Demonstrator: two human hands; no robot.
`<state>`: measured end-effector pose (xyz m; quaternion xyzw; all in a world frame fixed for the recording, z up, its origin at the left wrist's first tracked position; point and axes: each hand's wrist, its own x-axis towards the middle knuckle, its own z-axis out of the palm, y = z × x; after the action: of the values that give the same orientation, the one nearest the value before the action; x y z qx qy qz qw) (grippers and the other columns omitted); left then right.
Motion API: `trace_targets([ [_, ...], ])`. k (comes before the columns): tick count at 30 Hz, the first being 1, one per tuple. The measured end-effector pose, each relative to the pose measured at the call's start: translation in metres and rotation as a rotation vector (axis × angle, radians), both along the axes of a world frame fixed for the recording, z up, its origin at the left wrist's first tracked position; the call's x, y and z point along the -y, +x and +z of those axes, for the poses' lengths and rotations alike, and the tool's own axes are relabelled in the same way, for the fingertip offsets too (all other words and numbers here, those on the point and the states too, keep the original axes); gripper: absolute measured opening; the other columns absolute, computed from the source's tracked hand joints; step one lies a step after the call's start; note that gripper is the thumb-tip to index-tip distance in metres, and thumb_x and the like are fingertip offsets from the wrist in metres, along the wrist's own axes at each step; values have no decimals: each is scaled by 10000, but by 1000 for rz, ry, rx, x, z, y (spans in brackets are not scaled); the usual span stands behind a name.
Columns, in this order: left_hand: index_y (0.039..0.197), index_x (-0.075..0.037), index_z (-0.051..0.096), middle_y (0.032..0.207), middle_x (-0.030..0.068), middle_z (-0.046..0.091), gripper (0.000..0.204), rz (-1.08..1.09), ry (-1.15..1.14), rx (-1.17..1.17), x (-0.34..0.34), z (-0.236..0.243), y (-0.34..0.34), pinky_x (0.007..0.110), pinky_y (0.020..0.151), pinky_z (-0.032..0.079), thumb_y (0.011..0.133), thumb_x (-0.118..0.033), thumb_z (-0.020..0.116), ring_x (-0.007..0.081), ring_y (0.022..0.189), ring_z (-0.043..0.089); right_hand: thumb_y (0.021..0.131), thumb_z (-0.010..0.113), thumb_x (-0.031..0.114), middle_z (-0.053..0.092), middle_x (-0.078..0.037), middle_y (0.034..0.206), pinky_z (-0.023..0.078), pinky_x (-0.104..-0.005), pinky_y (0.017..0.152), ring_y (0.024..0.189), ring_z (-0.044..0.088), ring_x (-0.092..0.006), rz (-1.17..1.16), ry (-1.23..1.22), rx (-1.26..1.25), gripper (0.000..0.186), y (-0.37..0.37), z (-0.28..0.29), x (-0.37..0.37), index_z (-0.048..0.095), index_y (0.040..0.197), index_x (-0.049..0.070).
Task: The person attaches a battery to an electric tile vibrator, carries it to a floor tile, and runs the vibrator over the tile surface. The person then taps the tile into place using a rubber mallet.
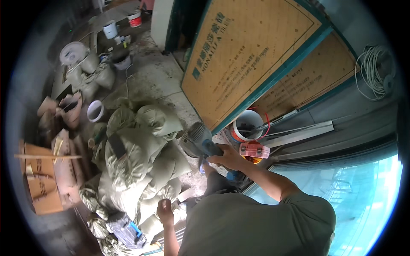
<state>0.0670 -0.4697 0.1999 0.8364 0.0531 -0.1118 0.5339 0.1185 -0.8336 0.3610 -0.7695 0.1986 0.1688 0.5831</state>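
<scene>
My right hand is wrapped round the grip of a power tool that looks like an angle grinder, blue and dark with a round greyish head. The tool is held out in front of my body, its head pointing toward the stacked sacks. Its underside and working face are hidden. Lower down, my left hand hangs beside the pale woven sacks, fingers curled in, and nothing shows in them. A dark flat piece lies on top of the sacks.
Large brown packaged panels with green edges lean ahead right. Under them stand a white bucket with dark contents and a pink case. Cardboard and a blue-handled grey case lie left. Coiled cable hangs right.
</scene>
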Motion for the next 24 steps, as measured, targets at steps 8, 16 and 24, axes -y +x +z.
trace_targets([
  [8,1026,35,628,843,148,686,324,346,-130,-903,-21,-168,16,297,497,456,952,-281,633,218,637,639,956,615,379,667,-15,901,485,-295,678,786,601,-114,-141,293,160,377,55,-32,160,633,1153,58],
  [16,1046,64,617,818,106,653,250,267,-272,-629,115,-105,158,212,507,422,934,-159,636,119,615,574,998,433,550,586,-161,656,463,-381,614,649,626,-217,-103,-285,153,613,54,-71,252,640,906,-20],
  [24,1109,62,636,835,101,678,354,100,-58,-643,177,-103,249,280,591,477,942,-249,659,143,669,613,1026,449,437,601,-109,657,442,-403,580,598,594,-218,-314,-388,43,524,-1,-135,252,624,777,10],
])
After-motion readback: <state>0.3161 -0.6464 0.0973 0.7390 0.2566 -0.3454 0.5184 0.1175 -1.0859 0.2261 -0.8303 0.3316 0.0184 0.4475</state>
